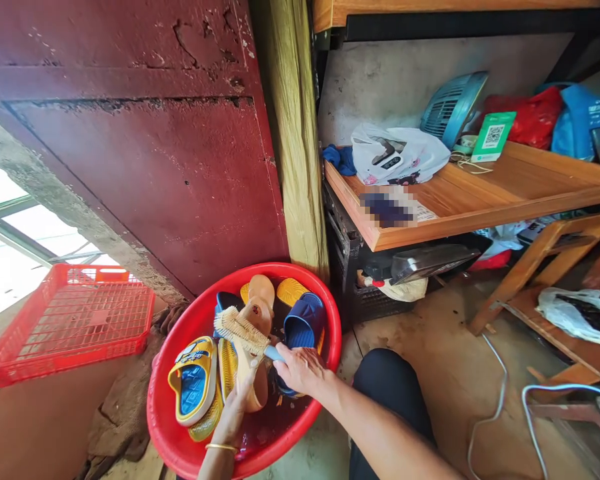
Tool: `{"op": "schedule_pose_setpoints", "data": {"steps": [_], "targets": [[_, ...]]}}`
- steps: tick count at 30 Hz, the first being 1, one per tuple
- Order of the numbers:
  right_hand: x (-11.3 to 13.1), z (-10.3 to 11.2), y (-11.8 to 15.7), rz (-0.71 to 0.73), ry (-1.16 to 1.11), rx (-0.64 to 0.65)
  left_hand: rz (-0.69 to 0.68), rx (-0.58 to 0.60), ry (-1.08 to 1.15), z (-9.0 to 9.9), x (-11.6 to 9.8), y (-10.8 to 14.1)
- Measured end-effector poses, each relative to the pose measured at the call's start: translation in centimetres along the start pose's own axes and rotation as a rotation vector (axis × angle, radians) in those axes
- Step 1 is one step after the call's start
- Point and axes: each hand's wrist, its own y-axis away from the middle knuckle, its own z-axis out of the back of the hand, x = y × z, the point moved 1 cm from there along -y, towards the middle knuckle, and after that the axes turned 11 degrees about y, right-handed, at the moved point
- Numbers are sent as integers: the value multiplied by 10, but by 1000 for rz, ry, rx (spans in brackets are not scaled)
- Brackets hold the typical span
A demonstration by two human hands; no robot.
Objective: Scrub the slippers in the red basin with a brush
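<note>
My right hand [303,370] is wrapped round the blue-grey handle of a scrubbing brush [240,331]. The brush's pale bristles lie across a tan slipper [261,297], partly covering it. From below, my left hand [240,393] grips this slipper over a red plastic tub [334,327]. Around them in the tub are a yellow slipper with a blue insole [193,387], a navy slipper [304,325] and a yellow slipper sole [291,291]. Dark water [260,433] shows at the tub's bottom.
A red plastic crate [95,317] lies left of the tub, by a brown cloth [123,413]. Behind stands a maroon door [155,180]. To the right are a wooden table [465,193], a black crate [347,247], a wooden stool [540,307] and a floor cable [500,387].
</note>
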Motion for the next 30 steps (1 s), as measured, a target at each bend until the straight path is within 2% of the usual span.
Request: {"op": "schedule_pose_setpoints", "data": {"steps": [2,6,9,12,16,20,22,26,30], "targets": [[-3,2,-1,1,24,7,-36,45,-100,1,1,0],[-17,4,-12,-70,54,-5,-64,3,-159,13,6,-7],[-26,9,-22,-171,62,-31,-50,-16,-154,24,12,-14],[-25,14,-25,-164,47,-47,-41,-41,-90,30,18,-18],[-17,18,-19,-77,26,-41,-49,-75,2,31,19,-19],[-28,21,-20,-206,52,-21,-29,-89,-12,28,14,-14],[-33,23,-22,-223,46,-23,-40,-78,-20,24,12,-8],[-20,22,-10,-137,11,-14,-97,-48,-10,19,10,0],[4,16,17,61,7,14,-89,-78,38,17,7,0]]}}
